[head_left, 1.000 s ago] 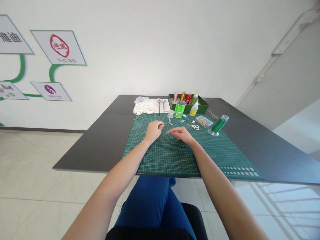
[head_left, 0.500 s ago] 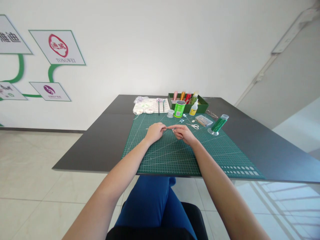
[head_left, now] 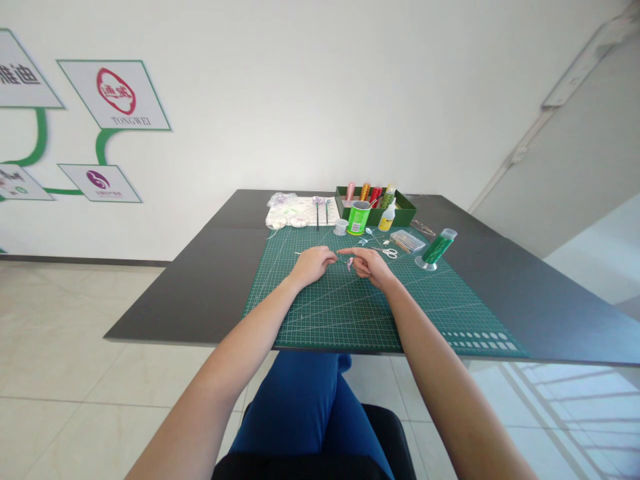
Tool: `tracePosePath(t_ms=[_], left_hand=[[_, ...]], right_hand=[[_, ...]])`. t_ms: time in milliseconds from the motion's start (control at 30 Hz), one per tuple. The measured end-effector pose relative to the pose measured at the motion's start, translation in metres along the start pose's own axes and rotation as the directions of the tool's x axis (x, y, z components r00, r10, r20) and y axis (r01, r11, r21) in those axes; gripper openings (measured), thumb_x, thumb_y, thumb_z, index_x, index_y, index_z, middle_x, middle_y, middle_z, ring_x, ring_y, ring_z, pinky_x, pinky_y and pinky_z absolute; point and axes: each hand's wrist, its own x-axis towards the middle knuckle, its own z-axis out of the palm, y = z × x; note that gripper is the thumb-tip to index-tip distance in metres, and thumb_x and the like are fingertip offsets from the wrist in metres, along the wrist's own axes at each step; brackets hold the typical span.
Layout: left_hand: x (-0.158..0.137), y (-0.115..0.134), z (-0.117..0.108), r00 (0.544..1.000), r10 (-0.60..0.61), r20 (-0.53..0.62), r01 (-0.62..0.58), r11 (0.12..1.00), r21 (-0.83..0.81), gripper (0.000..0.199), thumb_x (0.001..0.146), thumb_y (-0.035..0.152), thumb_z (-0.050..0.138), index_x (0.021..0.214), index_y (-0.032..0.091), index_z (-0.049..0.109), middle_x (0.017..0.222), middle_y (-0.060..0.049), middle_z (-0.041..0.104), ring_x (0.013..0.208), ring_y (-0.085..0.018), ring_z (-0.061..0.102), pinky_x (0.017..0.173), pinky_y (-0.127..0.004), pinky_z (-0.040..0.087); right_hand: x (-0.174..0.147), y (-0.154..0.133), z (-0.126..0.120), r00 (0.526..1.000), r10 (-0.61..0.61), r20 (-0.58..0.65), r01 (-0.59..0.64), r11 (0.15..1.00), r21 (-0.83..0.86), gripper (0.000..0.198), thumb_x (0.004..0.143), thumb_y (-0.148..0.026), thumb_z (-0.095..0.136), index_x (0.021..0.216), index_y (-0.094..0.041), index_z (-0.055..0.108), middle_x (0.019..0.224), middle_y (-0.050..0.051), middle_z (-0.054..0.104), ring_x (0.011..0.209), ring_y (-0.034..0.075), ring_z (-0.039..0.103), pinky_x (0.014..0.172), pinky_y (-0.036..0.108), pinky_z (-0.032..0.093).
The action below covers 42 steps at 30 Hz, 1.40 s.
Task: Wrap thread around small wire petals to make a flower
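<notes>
My left hand [head_left: 314, 265] rests over the green cutting mat [head_left: 330, 313], fingers closed on a thin stem. A small pinkish-purple flower [head_left: 349, 264] shows at the stem's right end, and a pale thin tip [head_left: 298, 253] sticks out past the hand's left side. Just right of the flower is my right hand [head_left: 371, 265]. Its index finger stretches toward the left fingertips while the other fingers are curled in; whether they hold a fine thread is too small to make out. White-handled scissors [head_left: 390, 253] lie beyond my right hand.
At the back stand a green box [head_left: 407, 215] of thread spools, a green can [head_left: 358, 219], a glue bottle [head_left: 387, 217] and a small clear tub [head_left: 341, 227]. A clear case [head_left: 409, 241] and a green thread spool [head_left: 437, 249] are at right. A white padded sheet [head_left: 303, 208] lies back left.
My right hand has drawn slightly away from the left fingertips. The small flower between the hands now shows more plainly, and the stem's pale left tip has shifted a little.
</notes>
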Motion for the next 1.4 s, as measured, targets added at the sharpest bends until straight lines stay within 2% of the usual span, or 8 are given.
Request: tracePosePath(t_ms=[267,533,733,867,1000,1167,1300,1400], left_hand=[[0.003,-0.003,0.003,0.998,0.057,-0.031,-0.061,0.989,-0.136,0.018,0.095,0.017,0.059,0.093,0.02,0.077,0.092,-0.005,0.074,0.09,-0.019,0.067,0.085,-0.03,0.05],[0.004,-0.001,0.004,0.993,-0.011,-0.115,-0.029,0.938,-0.345,0.01,0.089,0.015,0.067,0.088,0.018,0.076,0.086,-0.004,0.074,0.08,-0.016,0.066,0.081,-0.031,0.05],[0.005,-0.001,0.005,0.984,-0.146,-0.103,0.063,0.823,-0.565,0.013,0.084,0.016,0.071,0.096,0.014,0.074,0.074,-0.003,0.071,0.066,-0.013,0.062,0.069,-0.026,0.048],[0.006,-0.003,0.006,0.988,-0.137,-0.077,0.057,0.768,-0.638,0.023,0.083,0.017,0.07,0.106,0.016,0.074,0.069,0.0,0.068,0.059,-0.011,0.057,0.065,-0.024,0.046],[0.007,-0.007,0.01,0.992,-0.122,-0.043,0.057,0.712,-0.7,0.022,0.084,0.019,0.068,0.103,0.016,0.077,0.073,-0.003,0.071,0.06,-0.011,0.056,0.065,-0.025,0.045],[0.008,-0.012,0.016,0.975,-0.221,0.002,0.122,0.535,-0.836,0.026,0.081,0.023,0.071,0.104,0.013,0.077,0.071,-0.004,0.07,0.064,-0.012,0.06,0.062,-0.024,0.045],[0.01,-0.014,0.016,0.944,-0.329,0.024,0.149,0.359,-0.921,0.028,0.076,0.023,0.075,0.101,0.012,0.076,0.074,-0.005,0.07,0.064,-0.011,0.059,0.057,-0.022,0.04],[0.01,-0.014,0.012,0.921,-0.39,0.028,0.146,0.277,-0.95,0.029,0.074,0.022,0.076,0.101,0.012,0.075,0.079,-0.007,0.073,0.058,-0.008,0.053,0.052,-0.021,0.035]], right_hand=[[0.002,0.001,-0.001,0.999,0.041,-0.021,-0.041,0.999,0.0,0.048,0.085,-0.054,0.063,0.094,-0.009,0.075,0.034,-0.012,0.025,0.033,0.005,0.011,0.037,0.022,0.008],[0.002,0.0,0.0,0.998,0.058,-0.012,-0.057,0.995,0.082,0.044,0.083,-0.054,0.068,0.089,-0.01,0.073,0.035,-0.012,0.025,0.034,0.004,0.012,0.036,0.021,0.01],[0.003,0.002,-0.002,0.996,0.083,0.022,-0.086,0.988,0.131,0.038,0.087,-0.053,0.064,0.087,-0.015,0.067,0.037,-0.012,0.024,0.036,0.006,0.011,0.035,0.019,0.01],[0.003,0.004,-0.003,0.994,0.092,0.06,-0.101,0.981,0.163,0.037,0.087,-0.053,0.066,0.08,-0.018,0.061,0.038,-0.011,0.026,0.037,0.006,0.011,0.035,0.019,0.01],[0.003,0.004,-0.005,0.99,0.107,0.087,-0.123,0.973,0.196,0.038,0.087,-0.052,0.067,0.073,-0.019,0.054,0.039,-0.011,0.027,0.038,0.006,0.012,0.036,0.018,0.011],[0.002,-0.001,-0.006,0.989,0.097,0.107,-0.119,0.967,0.226,0.029,0.09,-0.046,0.064,0.083,-0.017,0.062,0.041,-0.012,0.022,0.04,0.007,0.009,0.037,0.019,0.012],[0.002,-0.001,-0.01,1.0,0.021,-0.018,-0.016,0.973,0.231,0.023,0.085,-0.039,0.065,0.091,-0.017,0.066,0.044,-0.012,0.02,0.041,0.007,0.01,0.038,0.019,0.015],[0.007,0.008,-0.015,0.963,-0.015,-0.268,0.025,0.999,0.034,0.027,0.081,-0.04,0.065,0.094,-0.017,0.069,0.045,-0.012,0.021,0.041,0.008,0.015,0.039,0.021,0.019]])
